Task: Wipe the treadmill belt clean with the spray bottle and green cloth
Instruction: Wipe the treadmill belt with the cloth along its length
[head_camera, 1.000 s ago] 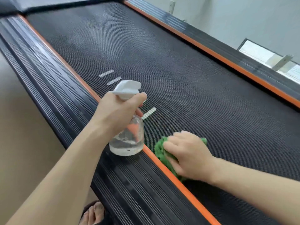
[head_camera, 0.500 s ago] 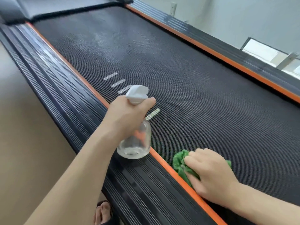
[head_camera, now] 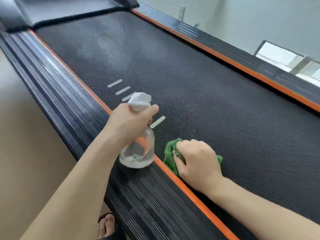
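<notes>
1. Pale wall on the far right, beige floor on the left; the treadmill belt runs diagonally between orange trim strips, with a ribbed black side rail on its left.
2. Left hand wraps the neck of the spray bottle, fingers curled under the white trigger head. Bottle base sits on the near left rail at the orange strip.
3. Bottle: clear, shallow layer of liquid at the bottom, mostly empty. Likely light, rigid, smooth-walled; the neck is the sensible hold.
4. Right hand presses the green cloth, fingers bent over the bunched fabric, at the belt's near left edge.
5. Cloth looks soft and limp; best bunched under the palm.
6. Greyish haze on the far belt, possibly spray.
</notes>
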### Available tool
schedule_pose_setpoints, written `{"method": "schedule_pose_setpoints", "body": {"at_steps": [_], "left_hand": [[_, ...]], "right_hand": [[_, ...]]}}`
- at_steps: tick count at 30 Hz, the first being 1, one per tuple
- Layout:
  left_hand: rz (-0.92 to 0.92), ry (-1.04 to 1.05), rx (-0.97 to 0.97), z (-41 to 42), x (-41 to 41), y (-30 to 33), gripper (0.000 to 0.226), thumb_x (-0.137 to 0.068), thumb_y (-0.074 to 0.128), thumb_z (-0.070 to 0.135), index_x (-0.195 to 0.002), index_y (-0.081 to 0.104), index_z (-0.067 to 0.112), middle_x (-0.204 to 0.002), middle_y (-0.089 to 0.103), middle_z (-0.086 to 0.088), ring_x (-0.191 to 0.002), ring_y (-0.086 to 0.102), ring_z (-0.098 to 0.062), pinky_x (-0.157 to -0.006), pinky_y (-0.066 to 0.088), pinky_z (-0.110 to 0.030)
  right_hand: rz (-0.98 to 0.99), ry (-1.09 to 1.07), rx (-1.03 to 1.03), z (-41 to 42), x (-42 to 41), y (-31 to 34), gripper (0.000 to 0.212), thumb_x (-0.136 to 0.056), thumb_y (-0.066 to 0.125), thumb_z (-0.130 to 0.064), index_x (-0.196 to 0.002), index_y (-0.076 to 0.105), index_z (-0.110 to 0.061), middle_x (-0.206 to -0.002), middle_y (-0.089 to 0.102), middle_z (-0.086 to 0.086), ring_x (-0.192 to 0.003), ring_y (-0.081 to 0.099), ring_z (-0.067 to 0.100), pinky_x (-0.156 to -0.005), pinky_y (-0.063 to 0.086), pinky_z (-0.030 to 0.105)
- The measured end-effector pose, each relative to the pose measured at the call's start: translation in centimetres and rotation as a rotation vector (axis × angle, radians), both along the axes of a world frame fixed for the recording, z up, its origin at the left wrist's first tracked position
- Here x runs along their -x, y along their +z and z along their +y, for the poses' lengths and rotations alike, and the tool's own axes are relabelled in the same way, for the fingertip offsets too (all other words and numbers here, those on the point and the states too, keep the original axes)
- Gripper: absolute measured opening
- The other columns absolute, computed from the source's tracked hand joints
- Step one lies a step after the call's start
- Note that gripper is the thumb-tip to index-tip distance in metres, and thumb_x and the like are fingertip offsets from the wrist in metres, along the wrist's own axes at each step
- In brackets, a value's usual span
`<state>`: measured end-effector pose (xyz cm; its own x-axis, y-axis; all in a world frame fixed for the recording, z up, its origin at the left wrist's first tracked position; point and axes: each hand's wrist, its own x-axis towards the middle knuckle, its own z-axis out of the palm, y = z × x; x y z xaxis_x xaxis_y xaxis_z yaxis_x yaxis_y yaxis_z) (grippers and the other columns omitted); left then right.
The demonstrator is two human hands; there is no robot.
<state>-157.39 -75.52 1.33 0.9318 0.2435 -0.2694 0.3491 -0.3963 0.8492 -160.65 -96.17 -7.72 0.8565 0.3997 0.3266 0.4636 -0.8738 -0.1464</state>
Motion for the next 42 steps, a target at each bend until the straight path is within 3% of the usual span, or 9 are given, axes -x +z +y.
{"method": "schedule_pose_setpoints", "body": {"at_steps": [2, 8, 13, 18, 27, 32, 36, 39, 42], "left_hand": [[0.066, -0.077, 0.032, -0.2, 0.5, 0.0, 0.045, -0.089, 0.073, 0.051, -0.076, 0.077, 0.009, -0.065, 0.070, -0.005, -0.054, 0.058, -0.014, -0.063, 0.049, -0.029], [0.181, -0.155, 0.015, 0.7, 1.4, 0.1, 0.044, -0.089, 0.074, 0.055, -0.078, 0.080, 0.013, -0.082, 0.078, -0.009, -0.067, 0.062, -0.017, -0.066, 0.052, -0.030], [0.163, -0.120, -0.077, 2.2, 2.3, 0.4, 0.049, -0.088, 0.073, 0.057, -0.064, 0.077, 0.015, -0.065, 0.071, -0.003, -0.063, 0.066, -0.022, -0.070, 0.058, -0.034], [0.125, 0.016, 0.009, 5.0, 2.7, 0.7, 0.044, -0.086, 0.077, 0.058, -0.084, 0.082, 0.014, -0.091, 0.082, -0.009, -0.074, 0.072, -0.024, -0.074, 0.057, -0.034], [0.025, 0.135, 0.116, 7.0, 2.6, -0.9, 0.034, -0.091, 0.074, 0.050, -0.086, 0.080, 0.017, -0.084, 0.081, -0.001, -0.083, 0.075, -0.019, -0.077, 0.055, -0.034], [0.048, 0.108, 0.211, 6.9, 2.9, -1.3, 0.033, -0.089, 0.076, 0.048, -0.079, 0.078, 0.017, -0.078, 0.078, -0.004, -0.079, 0.074, -0.022, -0.074, 0.056, -0.036], [0.067, 0.080, 0.244, 6.9, 3.0, -1.1, 0.033, -0.095, 0.074, 0.042, -0.086, 0.077, 0.011, -0.079, 0.075, -0.004, -0.072, 0.070, -0.015, -0.057, 0.052, -0.023], [0.085, 0.053, 0.231, 6.8, 2.6, -1.2, 0.032, -0.093, 0.075, 0.045, -0.084, 0.079, 0.014, -0.080, 0.078, -0.003, -0.085, 0.077, -0.022, -0.065, 0.054, -0.028], [0.090, 0.043, 0.225, 7.1, 1.9, -1.5, 0.032, -0.091, 0.076, 0.044, -0.084, 0.080, 0.014, -0.085, 0.080, -0.005, -0.094, 0.078, -0.025, -0.066, 0.056, -0.032]], "right_hand": [[-0.005, 0.011, -0.005, -0.8, 1.1, -0.2, 0.022, -0.082, 0.054, -0.034, -0.067, 0.043, -0.022, -0.065, 0.050, -0.004, -0.064, 0.049, 0.024, -0.061, 0.040, 0.038], [-0.040, 0.003, -0.006, -0.7, 1.3, -0.4, 0.023, -0.081, 0.053, -0.034, -0.066, 0.041, -0.022, -0.062, 0.047, -0.005, -0.060, 0.046, 0.022, -0.057, 0.037, 0.037], [-0.049, 0.024, 0.000, -0.7, 1.1, -0.5, 0.023, -0.081, 0.053, -0.034, -0.065, 0.041, -0.022, -0.062, 0.046, -0.005, -0.060, 0.044, 0.021, -0.057, 0.036, 0.036], [-0.075, 0.213, 0.017, 0.8, -1.8, -0.4, 0.021, -0.082, 0.059, -0.032, -0.069, 0.048, -0.019, -0.067, 0.052, -0.002, -0.064, 0.050, 0.024, -0.059, 0.042, 0.037], [-0.010, 0.129, 0.033, 12.4, -13.4, -0.1, 0.020, -0.082, 0.060, -0.029, -0.069, 0.053, -0.016, -0.070, 0.064, 0.007, -0.068, 0.062, 0.034, -0.059, 0.037, 0.035], [-0.002, 0.213, 0.022, 7.4, -7.2, 0.2, 0.017, -0.081, 0.054, -0.032, -0.071, 0.050, -0.019, -0.069, 0.060, 0.002, -0.069, 0.057, 0.031, -0.063, 0.043, 0.037], [0.033, 0.428, 0.088, 0.5, -2.5, 0.8, 0.015, -0.080, 0.054, -0.030, -0.072, 0.045, -0.020, -0.070, 0.050, -0.004, -0.068, 0.048, 0.024, -0.062, 0.039, 0.037], [-0.020, 0.481, 0.147, 2.4, -5.6, 0.5, 0.015, -0.082, 0.053, -0.030, -0.073, 0.048, -0.019, -0.070, 0.052, -0.001, -0.067, 0.050, 0.025, -0.063, 0.039, 0.036], [-0.061, 0.354, 0.072, 8.6, -10.9, 0.1, 0.022, -0.085, 0.049, -0.033, -0.070, 0.050, -0.017, -0.068, 0.058, 0.004, -0.066, 0.057, 0.032, -0.061, 0.043, 0.037]]}}
